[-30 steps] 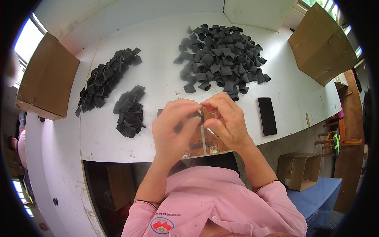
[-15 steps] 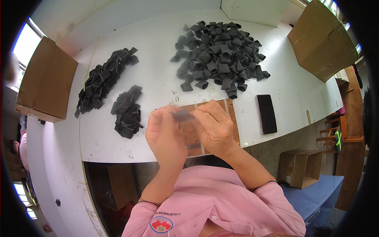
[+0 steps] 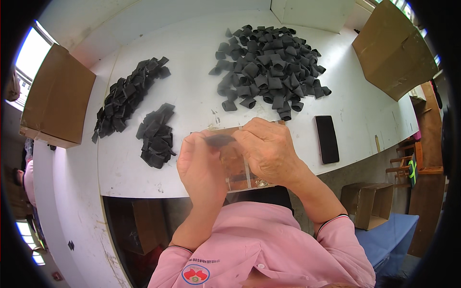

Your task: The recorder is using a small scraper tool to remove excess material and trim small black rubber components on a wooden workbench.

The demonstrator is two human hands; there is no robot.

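Between my two hands is a small black fabric piece (image 3: 219,140), held just above a brown board (image 3: 235,165) at the table's front edge. My left hand (image 3: 196,156) pinches its left end. My right hand (image 3: 269,149) grips the other end, with the fingers curled and partly hiding it. Flat black pieces lie in a small heap (image 3: 157,137) left of my hands, and a longer heap (image 3: 128,98) sits behind that one. Farther back, a big pile of rolled, tube-like black pieces (image 3: 269,67) spreads over the white table (image 3: 187,62).
A dark phone (image 3: 327,139) lies right of the board. Cardboard boxes stand at the table's left (image 3: 60,96) and far right (image 3: 394,53). An open carton (image 3: 367,204) rests on a blue surface (image 3: 391,235) at the lower right. Another person's pink sleeve (image 3: 30,182) shows at the far left.
My right hand has risen slightly and turned, its elbow swinging outward to the right. Both hands keep hold of the black fabric piece, which now looks more stretched between them.
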